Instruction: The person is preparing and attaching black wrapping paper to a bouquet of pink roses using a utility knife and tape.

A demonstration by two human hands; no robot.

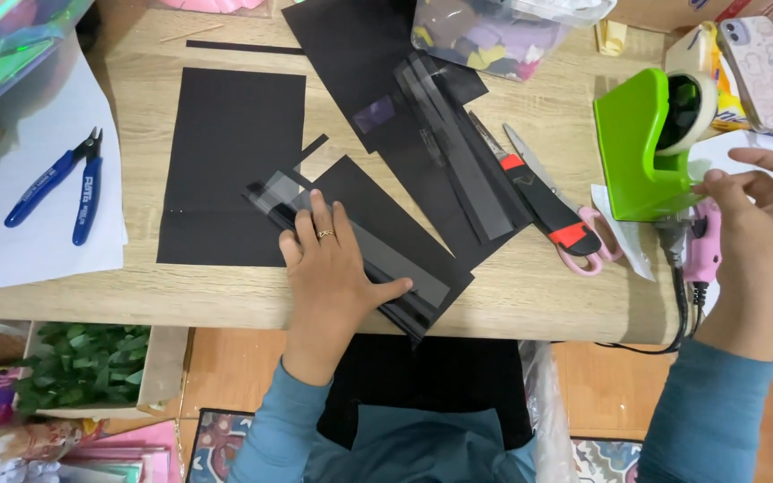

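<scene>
- The left hand (333, 259) lay flat and open, fingers spread, pressing down on a folded strip of black paper (378, 259) near the front edge of the counter (530, 295); it pinned the strip and gripped nothing.
- The right hand (758, 224) was at the right end of the counter, fingers loosely curled with the fingertips at the green tape dispenser (641, 148); whether it had tape pinched could not be told.
- The strip looked thin and light, likely to slide on the smooth wood unless held flat, and easy to crease or tear. The glossy bands along it looked like tape, which probably stiffened it a little.
- A flat palm near the middle seemed the safest hold; lifting it would probably best be done by pinching a long edge.
- The dispenser looked heavy enough to stay put under a one-handed pull.
- Around these lay a large black sheet (230, 165), a second folded black strip (458, 148), pink-handled scissors (574, 233), a pink glue gun (704, 246) and blue cutters (69, 183).
</scene>
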